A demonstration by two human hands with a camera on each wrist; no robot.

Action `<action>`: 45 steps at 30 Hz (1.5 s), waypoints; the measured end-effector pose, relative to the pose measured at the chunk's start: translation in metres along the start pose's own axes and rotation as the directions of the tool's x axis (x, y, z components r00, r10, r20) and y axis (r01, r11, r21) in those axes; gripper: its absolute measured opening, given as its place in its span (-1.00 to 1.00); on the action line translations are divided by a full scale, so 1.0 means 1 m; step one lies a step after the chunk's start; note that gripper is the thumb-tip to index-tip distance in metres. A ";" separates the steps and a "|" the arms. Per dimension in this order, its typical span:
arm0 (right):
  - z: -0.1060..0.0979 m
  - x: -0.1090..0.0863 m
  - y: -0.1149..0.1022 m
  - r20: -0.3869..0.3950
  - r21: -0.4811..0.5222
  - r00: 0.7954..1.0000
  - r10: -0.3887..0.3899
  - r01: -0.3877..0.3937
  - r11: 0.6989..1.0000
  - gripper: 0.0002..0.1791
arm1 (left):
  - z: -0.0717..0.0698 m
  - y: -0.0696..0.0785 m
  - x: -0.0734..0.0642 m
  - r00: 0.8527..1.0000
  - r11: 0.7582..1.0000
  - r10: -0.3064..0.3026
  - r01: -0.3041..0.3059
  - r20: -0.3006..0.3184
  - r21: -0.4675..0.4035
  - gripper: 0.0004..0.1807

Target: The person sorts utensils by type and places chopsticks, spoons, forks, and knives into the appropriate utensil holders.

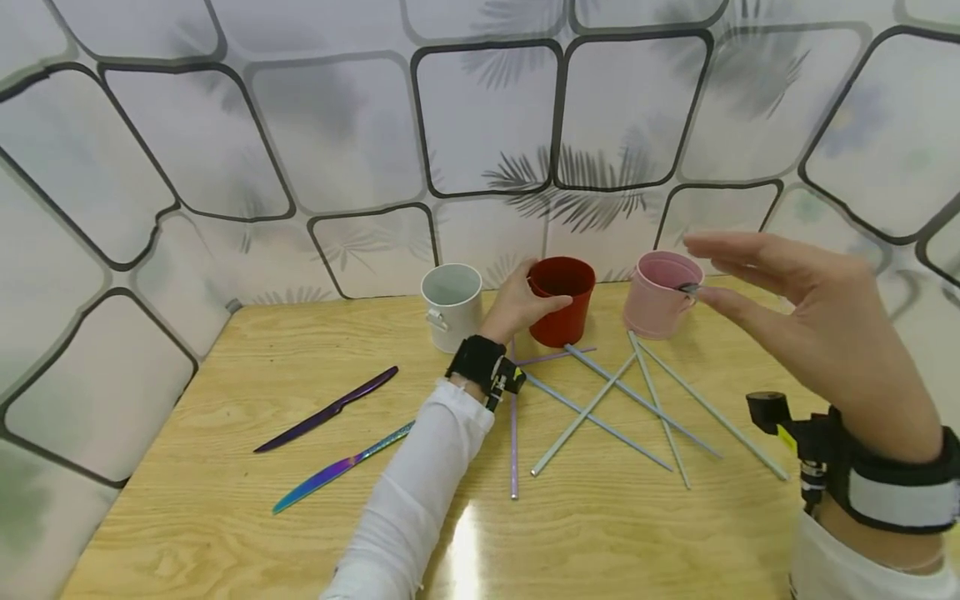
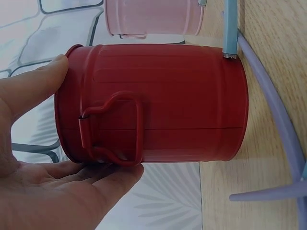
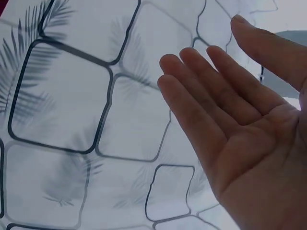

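Note:
In the head view my left hand (image 1: 521, 304) grips the red bucket (image 1: 564, 312) near its rim, thumb on the front side. The left wrist view shows thumb and fingers on opposite sides of the bucket's (image 2: 168, 86) top end, its folded wire handle facing the camera. My right hand (image 1: 817, 308) is raised with straight fingers and the thumb spread apart, nothing between them. Its thumb tip overlaps the edge of the pink bucket (image 1: 652, 308) in the head view. In the right wrist view the palm of this hand (image 3: 249, 134) is bare before the patterned wall.
A white bucket (image 1: 452, 312) stands left of the red one. Several thin chopsticks in lavender, blue and pale green (image 1: 583, 414) lie crossed in front of the buckets. Further left lie a dark purple knife (image 1: 330, 410) and a rainbow-coloured knife (image 1: 341, 467) on the wooden table (image 1: 225, 550).

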State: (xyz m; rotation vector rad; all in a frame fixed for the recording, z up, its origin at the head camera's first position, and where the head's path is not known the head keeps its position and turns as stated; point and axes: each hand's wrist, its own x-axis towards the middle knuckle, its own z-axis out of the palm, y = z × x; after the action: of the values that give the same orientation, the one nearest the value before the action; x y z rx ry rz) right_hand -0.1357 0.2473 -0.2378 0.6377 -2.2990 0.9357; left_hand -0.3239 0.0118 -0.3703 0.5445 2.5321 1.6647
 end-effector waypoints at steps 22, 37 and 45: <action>0.104 -0.017 -0.011 0.481 -0.062 0.839 -0.255 0.323 0.944 -0.56 | 0.001 -0.001 -0.001 1.000 1.000 0.002 -0.002 -0.003 0.018 -0.08; 0.149 -0.035 0.010 0.728 -0.040 0.651 -0.214 0.352 0.935 -0.72 | -0.001 0.004 -0.001 1.000 1.000 0.003 -0.003 -0.005 0.026 -0.11; 0.168 -0.046 0.023 0.744 0.008 0.621 -0.246 0.360 0.933 -0.83 | -0.002 0.004 -0.003 1.000 1.000 -0.022 0.022 0.001 0.006 -0.07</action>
State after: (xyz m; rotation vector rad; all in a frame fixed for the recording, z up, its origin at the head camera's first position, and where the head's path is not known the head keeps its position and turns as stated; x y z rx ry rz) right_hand -0.1707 0.1479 -0.3777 1.5182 -2.7580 0.3465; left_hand -0.3204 0.0106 -0.3664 0.5154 2.5335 1.6495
